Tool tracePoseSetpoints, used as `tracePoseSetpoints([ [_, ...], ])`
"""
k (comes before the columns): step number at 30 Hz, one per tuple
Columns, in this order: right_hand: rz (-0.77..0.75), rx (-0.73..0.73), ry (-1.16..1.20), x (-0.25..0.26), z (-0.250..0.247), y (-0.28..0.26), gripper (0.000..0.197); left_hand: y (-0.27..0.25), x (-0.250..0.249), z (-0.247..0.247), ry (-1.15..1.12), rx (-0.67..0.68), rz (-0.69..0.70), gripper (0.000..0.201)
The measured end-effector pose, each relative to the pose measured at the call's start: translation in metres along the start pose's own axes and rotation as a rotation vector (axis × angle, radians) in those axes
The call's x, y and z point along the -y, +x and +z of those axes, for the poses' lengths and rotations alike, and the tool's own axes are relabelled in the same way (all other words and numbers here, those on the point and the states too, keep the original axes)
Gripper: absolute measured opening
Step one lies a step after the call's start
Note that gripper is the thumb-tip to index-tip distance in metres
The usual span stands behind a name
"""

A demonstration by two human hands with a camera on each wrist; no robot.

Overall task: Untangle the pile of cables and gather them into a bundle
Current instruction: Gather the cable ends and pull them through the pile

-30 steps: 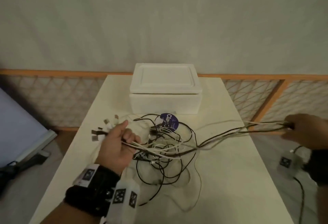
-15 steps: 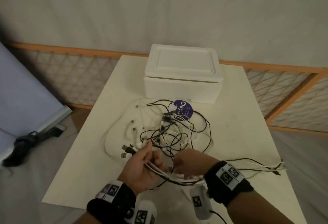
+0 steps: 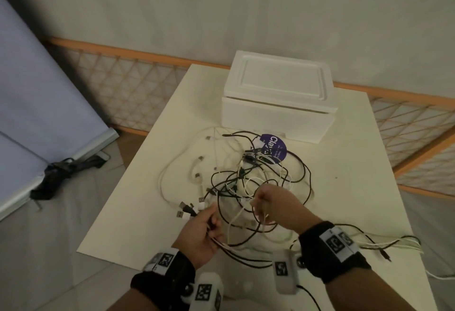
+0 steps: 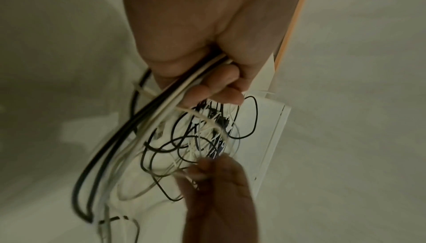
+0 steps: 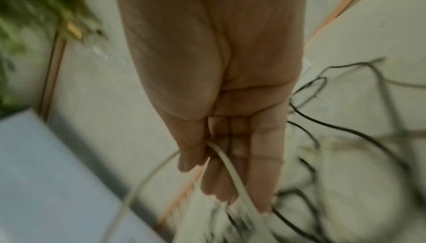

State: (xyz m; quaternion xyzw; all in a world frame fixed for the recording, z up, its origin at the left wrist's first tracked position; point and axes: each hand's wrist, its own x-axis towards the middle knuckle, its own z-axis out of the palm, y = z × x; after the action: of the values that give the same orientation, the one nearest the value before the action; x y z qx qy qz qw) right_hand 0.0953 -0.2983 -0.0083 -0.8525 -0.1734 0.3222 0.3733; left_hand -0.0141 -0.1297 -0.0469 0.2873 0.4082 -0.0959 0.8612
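Note:
A tangle of black and white cables (image 3: 248,177) lies in the middle of the white table (image 3: 344,199). My left hand (image 3: 211,219) grips a bunch of them near their USB plugs (image 3: 187,209), which stick out to the left. In the left wrist view the gripped black and white cables (image 4: 175,90) run out under my curled fingers. My right hand (image 3: 258,202) is just right of it, at the pile's near edge. It pinches one white cable (image 5: 221,156) between thumb and fingers. Loose cable tails (image 3: 394,244) trail off to the right.
A white foam box (image 3: 278,93) stands at the back of the table, with a round purple label (image 3: 273,148) in front of it among the cables. An orange lattice fence (image 3: 123,81) runs behind. A grey-blue panel (image 3: 37,88) leans at the left.
My right hand let go of the cables stretched far to the right, came back beside my left hand and took hold of a white cable in the pile. My left hand kept its grip.

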Motion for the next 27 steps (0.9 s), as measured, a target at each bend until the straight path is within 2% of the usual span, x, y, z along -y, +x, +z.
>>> tracePoseSetpoints([
  [1, -0.013, -0.074, 0.065, 0.009, -0.012, 0.001, 0.010, 0.000, 0.000, 0.000, 0.025, 0.014, -0.015, 0.044],
  [4, -0.097, -0.287, 0.064, 0.035, -0.042, -0.002, 0.016, -0.004, -0.002, 0.007, 0.087, 0.060, -0.041, 0.036],
  [7, -0.174, -0.375, 0.168, 0.047, -0.054, -0.008, 0.019, -0.005, -0.005, 0.016, 0.167, 0.063, -0.053, 0.036],
  [10, -0.183, -0.468, 0.071, 0.050, -0.056, -0.011, 0.017, -0.004, -0.006, 0.024, 0.278, 0.135, -0.075, 0.034],
  [14, -0.124, -0.394, -0.401, 0.051, -0.040, 0.000, 0.010, -0.010, -0.005, 0.045, 0.347, 0.362, -0.065, 0.036],
  [16, -0.100, -0.330, -0.622, 0.049, -0.029, 0.007, 0.011, -0.014, -0.008, 0.056, 0.370, 0.472, -0.027, 0.022],
  [18, -0.103, -0.296, -0.700, 0.046, -0.024, 0.013, 0.012, -0.015, -0.011, 0.063, 0.401, 0.501, 0.018, 0.010],
  [21, -0.147, -0.257, -0.659, 0.042, -0.031, 0.017, 0.010, -0.007, -0.018, 0.062, 0.410, 0.391, 0.108, 0.013],
  [24, -0.171, -0.141, -0.346, 0.038, -0.054, 0.009, 0.014, 0.002, -0.031, 0.055, 0.298, 0.311, 0.167, 0.017],
  [26, -0.189, -0.126, -0.187, 0.034, -0.069, 0.002, 0.013, 0.003, -0.040, 0.051, 0.316, 0.344, 0.170, 0.017],
  [27, -0.215, -0.178, -0.180, 0.031, -0.074, 0.000, 0.012, 0.003, -0.043, 0.050, 0.384, 0.379, 0.163, 0.016],
])
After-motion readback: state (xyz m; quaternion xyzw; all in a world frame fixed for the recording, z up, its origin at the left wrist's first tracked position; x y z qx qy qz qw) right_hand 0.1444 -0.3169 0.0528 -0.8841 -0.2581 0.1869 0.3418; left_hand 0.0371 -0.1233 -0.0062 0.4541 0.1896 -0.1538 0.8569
